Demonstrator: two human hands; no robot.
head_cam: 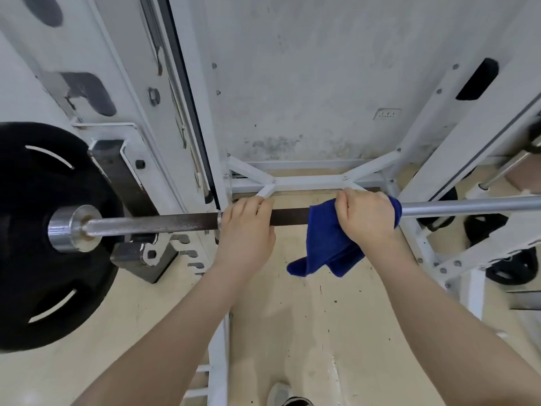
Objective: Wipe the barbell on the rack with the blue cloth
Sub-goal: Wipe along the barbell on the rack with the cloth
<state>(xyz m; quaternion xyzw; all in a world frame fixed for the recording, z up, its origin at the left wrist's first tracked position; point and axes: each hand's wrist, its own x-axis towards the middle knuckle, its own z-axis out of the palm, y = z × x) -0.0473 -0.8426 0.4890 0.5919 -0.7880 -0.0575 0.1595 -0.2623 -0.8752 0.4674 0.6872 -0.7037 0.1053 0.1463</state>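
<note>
The barbell lies across the white rack, running left to right in the middle of the head view. A large black plate sits on its left end. My left hand grips the dark middle part of the bar. My right hand holds the blue cloth wrapped over the bar just to the right of my left hand. Part of the cloth hangs down below the bar. The bar to the right of the cloth is shiny silver.
The rack's white base frame lies on the beige floor beneath the bar. Black plates and another bar are stored at the right. A grey wall stands behind. A shoe shows at the bottom edge.
</note>
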